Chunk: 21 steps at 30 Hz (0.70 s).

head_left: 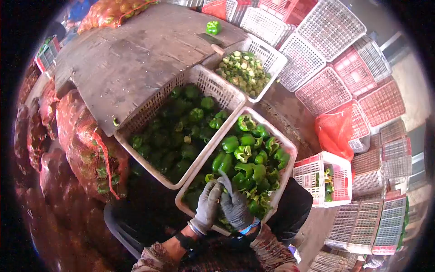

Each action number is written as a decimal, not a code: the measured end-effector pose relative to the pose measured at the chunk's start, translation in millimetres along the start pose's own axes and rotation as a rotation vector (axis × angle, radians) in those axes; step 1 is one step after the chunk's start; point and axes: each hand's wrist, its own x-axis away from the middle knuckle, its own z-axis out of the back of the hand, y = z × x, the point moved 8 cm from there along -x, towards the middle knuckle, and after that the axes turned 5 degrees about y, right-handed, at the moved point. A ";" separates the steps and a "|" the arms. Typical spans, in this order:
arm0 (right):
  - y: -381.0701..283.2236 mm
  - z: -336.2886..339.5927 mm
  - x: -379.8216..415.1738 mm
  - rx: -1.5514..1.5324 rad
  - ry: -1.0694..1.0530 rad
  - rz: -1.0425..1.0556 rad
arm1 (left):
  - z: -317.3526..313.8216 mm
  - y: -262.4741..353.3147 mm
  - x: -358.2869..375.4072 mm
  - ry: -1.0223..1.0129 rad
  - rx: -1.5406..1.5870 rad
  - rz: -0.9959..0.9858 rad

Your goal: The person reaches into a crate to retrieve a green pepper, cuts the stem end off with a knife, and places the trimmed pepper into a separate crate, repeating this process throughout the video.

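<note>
My left hand (207,205), in a pale grey glove, is closed over the near end of a crate of peppers (293,158). Whatever it grips is mostly covered by the fingers; a bit of green shows between the hands. Close beside it, my right hand (236,211), in a darker grey glove, is closed on a knife whose short grey blade (225,180) points up and away. Under both hands lie green bell peppers (230,144), some whole, others cut open. Left of this crate stands a deeper crate (156,174) with shaded green peppers (195,114).
A white crate (272,61) of pale green trimmings stands behind. On the wooden board (122,54) lie one pepper (213,27) and a wooden-handled blade (209,39). Net sacks (81,131) crowd the left; stacked crates (324,90) and a red bag (335,129) stand right.
</note>
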 end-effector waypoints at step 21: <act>72.2 1.0 10.1 -0.452 0.001 -0.458 | 5.9 -11.9 -16.5 -0.044 0.031 0.101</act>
